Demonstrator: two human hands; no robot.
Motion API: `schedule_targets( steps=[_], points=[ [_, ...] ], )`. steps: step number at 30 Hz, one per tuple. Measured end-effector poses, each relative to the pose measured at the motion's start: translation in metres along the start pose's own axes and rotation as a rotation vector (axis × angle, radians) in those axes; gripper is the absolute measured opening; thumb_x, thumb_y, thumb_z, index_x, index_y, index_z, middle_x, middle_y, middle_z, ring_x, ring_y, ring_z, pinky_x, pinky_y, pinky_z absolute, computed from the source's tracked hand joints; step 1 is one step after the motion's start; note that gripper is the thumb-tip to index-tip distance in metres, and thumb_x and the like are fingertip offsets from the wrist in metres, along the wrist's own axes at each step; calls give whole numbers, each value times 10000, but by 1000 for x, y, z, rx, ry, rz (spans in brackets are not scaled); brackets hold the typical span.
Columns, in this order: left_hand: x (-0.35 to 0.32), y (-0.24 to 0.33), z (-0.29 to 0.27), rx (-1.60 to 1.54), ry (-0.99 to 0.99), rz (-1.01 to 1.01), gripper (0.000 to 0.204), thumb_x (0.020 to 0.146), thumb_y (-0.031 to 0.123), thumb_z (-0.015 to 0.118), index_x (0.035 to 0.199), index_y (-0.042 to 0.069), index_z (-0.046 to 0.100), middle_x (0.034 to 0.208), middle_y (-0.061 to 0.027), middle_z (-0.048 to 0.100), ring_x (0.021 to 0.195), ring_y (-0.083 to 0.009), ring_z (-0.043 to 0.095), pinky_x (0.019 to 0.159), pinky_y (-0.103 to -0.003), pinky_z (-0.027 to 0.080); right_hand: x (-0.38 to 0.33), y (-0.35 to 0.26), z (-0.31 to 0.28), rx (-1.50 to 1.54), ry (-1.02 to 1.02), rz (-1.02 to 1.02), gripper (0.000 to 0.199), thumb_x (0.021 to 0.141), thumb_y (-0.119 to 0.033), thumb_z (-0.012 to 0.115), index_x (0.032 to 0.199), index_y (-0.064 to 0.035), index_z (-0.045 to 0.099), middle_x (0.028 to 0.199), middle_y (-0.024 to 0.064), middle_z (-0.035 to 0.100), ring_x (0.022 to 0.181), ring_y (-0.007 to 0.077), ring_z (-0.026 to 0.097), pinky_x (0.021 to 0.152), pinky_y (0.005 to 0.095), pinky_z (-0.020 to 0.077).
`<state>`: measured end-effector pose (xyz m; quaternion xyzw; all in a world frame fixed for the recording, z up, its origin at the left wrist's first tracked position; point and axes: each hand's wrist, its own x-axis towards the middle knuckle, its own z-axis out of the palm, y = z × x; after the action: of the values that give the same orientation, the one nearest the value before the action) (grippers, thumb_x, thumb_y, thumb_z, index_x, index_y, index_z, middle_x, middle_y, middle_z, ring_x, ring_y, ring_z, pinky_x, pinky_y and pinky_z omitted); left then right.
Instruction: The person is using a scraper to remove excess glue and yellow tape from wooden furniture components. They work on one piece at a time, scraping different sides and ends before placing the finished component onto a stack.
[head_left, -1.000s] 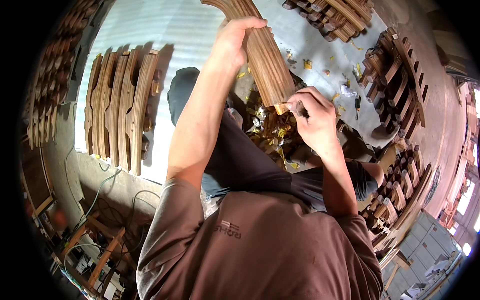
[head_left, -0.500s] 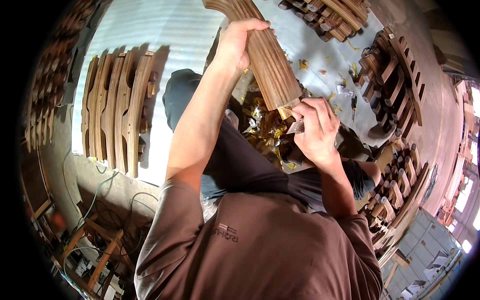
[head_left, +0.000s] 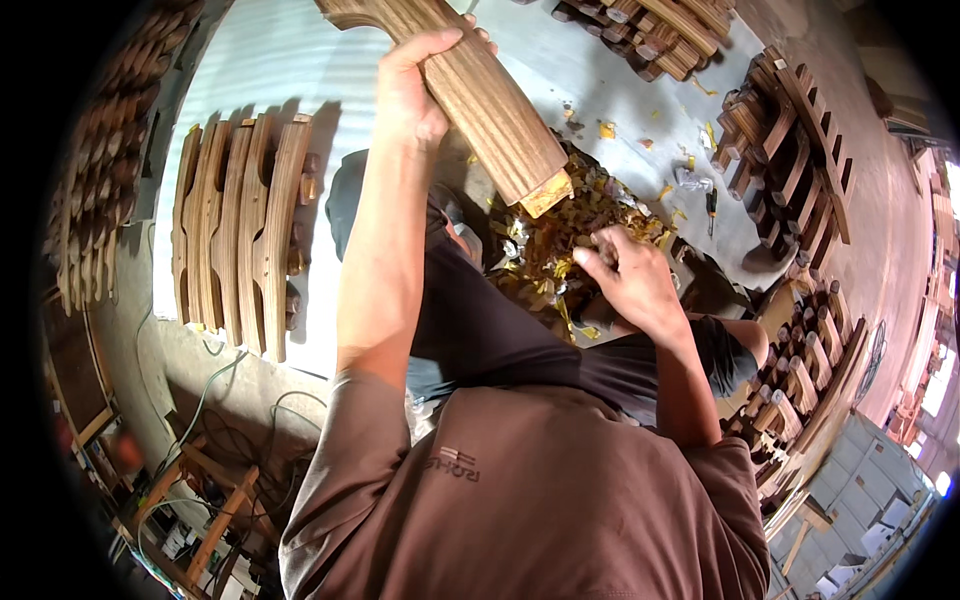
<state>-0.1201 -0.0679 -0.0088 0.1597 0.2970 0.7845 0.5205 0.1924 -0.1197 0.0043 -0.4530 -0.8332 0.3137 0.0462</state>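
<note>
A person (head_left: 580, 490) grips a wooden part (head_left: 490, 115) slantwise in the left hand (head_left: 412, 85), its yellowish end (head_left: 548, 193) above a pile of scraps (head_left: 610, 205), seemingly to keep that end exposed. The right hand (head_left: 632, 275) curls nearby, off the wood; whether it holds anything cannot be told. Curved rails (head_left: 236, 230) lie side by side on a mat (head_left: 270, 60), perhaps to save space.

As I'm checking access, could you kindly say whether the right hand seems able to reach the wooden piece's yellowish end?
Probably yes: the right hand is close, nothing visible blocks the yellowish end, and the left hand grips the wooden piece farther up.
</note>
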Motion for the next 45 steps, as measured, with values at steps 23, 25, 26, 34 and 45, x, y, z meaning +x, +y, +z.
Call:
schedule_targets(
  steps=[23, 25, 26, 34, 45],
  points=[
    [-4, -26, 9, 409, 387, 66, 605, 805, 120, 766, 1270, -13, 402, 1055, -148, 605, 969, -248, 608, 841, -418, 543, 34, -53, 3, 520, 409, -66, 502, 723, -104, 867, 1183, -44, 674, 917, 33, 709, 562, 41, 465, 560, 199, 449],
    [2, -42, -2, 393, 386, 138, 604, 759, 71, 792, 1229, -21, 423, 1009, -133, 608, 907, -239, 625, 772, -402, 551, 42, -58, 12, 576, 397, -118, 477, 730, -77, 858, 1161, -6, 665, 931, 33, 708, 604, 30, 515, 584, 196, 462],
    [5, -46, -1, 450, 401, 169, 606, 746, 49, 793, 1221, -24, 424, 987, -129, 611, 872, -239, 632, 745, -393, 554, 45, -61, 15, 606, 415, -126, 440, 739, -61, 848, 1136, 4, 670, 906, 31, 707, 623, 24, 532, 591, 195, 465],
    [-2, -14, 6, -42, 283, 6, 746, 763, 139, 838, 1308, -112, 396, 1070, -183, 642, 996, -257, 648, 923, -409, 537, 53, -46, 19, 843, 558, -32, 255, 802, 18, 758, 1044, 30, 680, 813, 35, 699, 677, 44, 593, 618, 197, 483],
    [4, -12, -4, -710, -118, -313, 358, 742, 124, 669, 1021, -32, 508, 873, -141, 581, 753, -256, 596, 718, -424, 539, 39, -61, 6, 591, 317, -468, 311, 746, 13, 809, 1044, -14, 724, 978, 114, 710, 859, 203, 687, 764, 293, 545]
  ],
)
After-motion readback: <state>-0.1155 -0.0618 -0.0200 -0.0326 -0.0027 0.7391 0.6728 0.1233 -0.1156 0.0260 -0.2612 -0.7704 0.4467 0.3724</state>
